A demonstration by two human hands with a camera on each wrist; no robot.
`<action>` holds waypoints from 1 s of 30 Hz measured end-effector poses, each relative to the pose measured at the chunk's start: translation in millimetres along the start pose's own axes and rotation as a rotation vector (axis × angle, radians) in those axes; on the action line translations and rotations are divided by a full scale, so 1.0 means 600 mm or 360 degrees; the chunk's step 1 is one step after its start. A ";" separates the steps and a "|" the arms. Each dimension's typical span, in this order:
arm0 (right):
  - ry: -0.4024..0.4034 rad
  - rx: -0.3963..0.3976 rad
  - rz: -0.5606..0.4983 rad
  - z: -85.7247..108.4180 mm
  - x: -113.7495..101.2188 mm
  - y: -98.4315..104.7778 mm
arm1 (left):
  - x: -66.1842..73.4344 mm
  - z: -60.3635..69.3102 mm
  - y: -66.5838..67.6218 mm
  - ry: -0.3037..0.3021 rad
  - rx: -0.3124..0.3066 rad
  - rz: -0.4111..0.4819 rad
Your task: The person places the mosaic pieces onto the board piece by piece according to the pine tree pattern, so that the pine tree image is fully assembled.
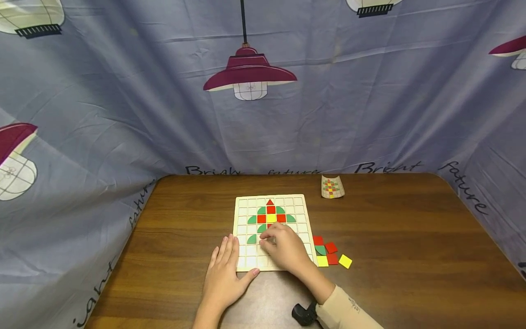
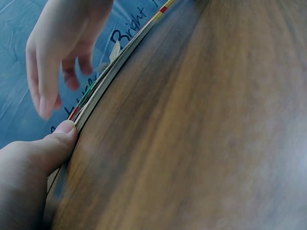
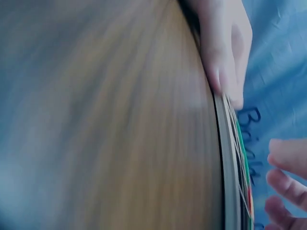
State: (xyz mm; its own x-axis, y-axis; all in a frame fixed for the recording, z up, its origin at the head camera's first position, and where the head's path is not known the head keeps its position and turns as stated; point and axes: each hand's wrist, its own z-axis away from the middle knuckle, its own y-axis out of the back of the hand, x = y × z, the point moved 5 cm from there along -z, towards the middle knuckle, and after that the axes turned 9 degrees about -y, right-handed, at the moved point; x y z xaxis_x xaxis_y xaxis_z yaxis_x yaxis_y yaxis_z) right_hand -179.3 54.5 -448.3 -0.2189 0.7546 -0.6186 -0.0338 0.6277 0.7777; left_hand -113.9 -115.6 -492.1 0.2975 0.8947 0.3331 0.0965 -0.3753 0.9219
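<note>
A cream gridded board [image 1: 295,237] lies on the table, bearing red squares [image 1: 271,209], green quarter-circles [image 1: 252,239], a yellow square [image 1: 271,218] and a red triangle [image 1: 270,202] at the top. My left hand [image 1: 223,281] rests at the board's lower left corner, fingers extended along the left edge and thumb against the near edge. Above the board's lower middle hovers my right hand [image 1: 286,247], its fingers loosely bent. The right wrist view shows that hand's fingertips [image 3: 283,182] apart, with no piece seen between them. Its palm covers part of the pattern.
Several loose tiles lie right of the board, among them a red square [image 1: 331,247], a green quarter-circle [image 1: 320,250] and a yellow square [image 1: 345,261]. A curled pattern card [image 1: 332,187] sits at the back. A black object [image 1: 304,314] is by the right sleeve.
</note>
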 end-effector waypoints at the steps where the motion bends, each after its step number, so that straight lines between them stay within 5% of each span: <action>1: -0.0022 -0.0009 -0.0011 0.002 0.004 0.009 | 0.000 0.000 0.000 0.0006 0.0001 0.0000; 7: -0.0164 -0.0058 -0.0063 0.015 0.048 0.062 | 0.000 0.000 0.001 0.0019 -0.0009 0.0013; 18: -0.0286 -0.0105 0.0116 0.049 0.159 0.146 | 0.000 0.000 0.001 0.0008 0.0006 0.0004; 30: -0.0283 -0.0252 0.0151 0.067 0.213 0.162 | -0.001 -0.001 0.000 0.0019 0.0003 0.0026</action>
State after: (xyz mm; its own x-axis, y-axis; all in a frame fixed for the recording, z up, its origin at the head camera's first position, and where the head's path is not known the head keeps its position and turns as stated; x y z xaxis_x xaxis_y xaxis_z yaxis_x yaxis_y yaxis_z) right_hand -171.3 219.5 -456.1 -0.0541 0.8393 -0.5409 -0.1767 0.5251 0.8325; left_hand -114.3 -116.1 -491.9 0.2877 0.8912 0.3506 0.0936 -0.3905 0.9158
